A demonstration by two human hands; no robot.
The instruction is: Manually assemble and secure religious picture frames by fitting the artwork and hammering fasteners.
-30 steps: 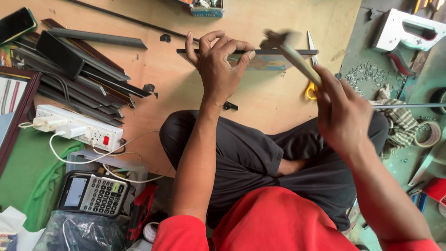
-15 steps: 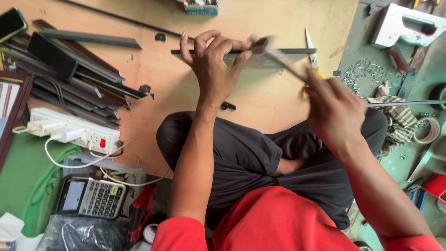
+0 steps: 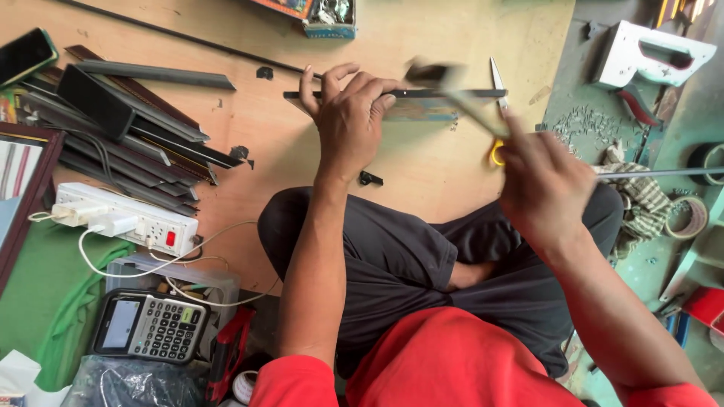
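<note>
**Hands at the dark strip on the plywood board**

The left hand (image 3: 348, 120) presses down on a thin dark strip (image 3: 445, 94) lying on the plywood board (image 3: 422, 166). The right hand (image 3: 544, 185) grips a hammer (image 3: 452, 89), its head blurred above the strip. Scissors (image 3: 498, 113) lie just beside. A power strip (image 3: 124, 218) and calculator (image 3: 151, 325) sit left.
</note>
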